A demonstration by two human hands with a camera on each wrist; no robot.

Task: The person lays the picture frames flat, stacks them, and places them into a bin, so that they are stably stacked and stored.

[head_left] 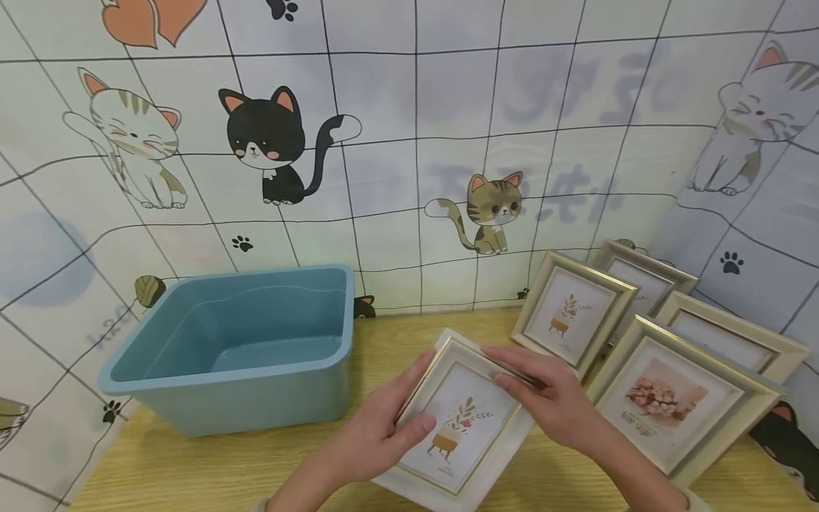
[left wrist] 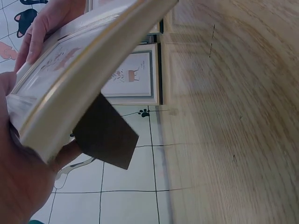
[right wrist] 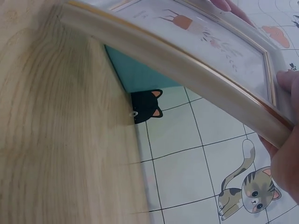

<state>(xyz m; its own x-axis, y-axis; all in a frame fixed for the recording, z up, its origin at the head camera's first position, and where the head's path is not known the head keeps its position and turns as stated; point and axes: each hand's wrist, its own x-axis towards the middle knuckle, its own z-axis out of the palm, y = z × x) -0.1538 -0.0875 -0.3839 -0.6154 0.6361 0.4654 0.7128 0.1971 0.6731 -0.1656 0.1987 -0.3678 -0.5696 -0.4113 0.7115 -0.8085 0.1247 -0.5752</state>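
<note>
Both hands hold a cream picture frame (head_left: pixel 456 427) with gold trim, tilted above the wooden table. Its picture shows a plant in an orange pot on legs. The left hand (head_left: pixel 377 430) grips the frame's left edge, thumb over the front. At the upper right edge, the right hand (head_left: pixel 544 387) grips with its thumb on the front. In the left wrist view a dark stand flap (left wrist: pixel 106 133) juts out from the back of the frame. The right wrist view shows the frame's long side (right wrist: pixel 187 74) running into the right hand (right wrist: pixel 286 154).
An empty blue plastic tub (head_left: pixel 256 395) stands on the left of the wooden table (head_left: pixel 224 469). Several picture frames stand at the right, among them one with a plant picture (head_left: pixel 569 313) and one with pink blossoms (head_left: pixel 672 398). A cat-patterned wall covering (head_left: pixel 384 178) rises behind.
</note>
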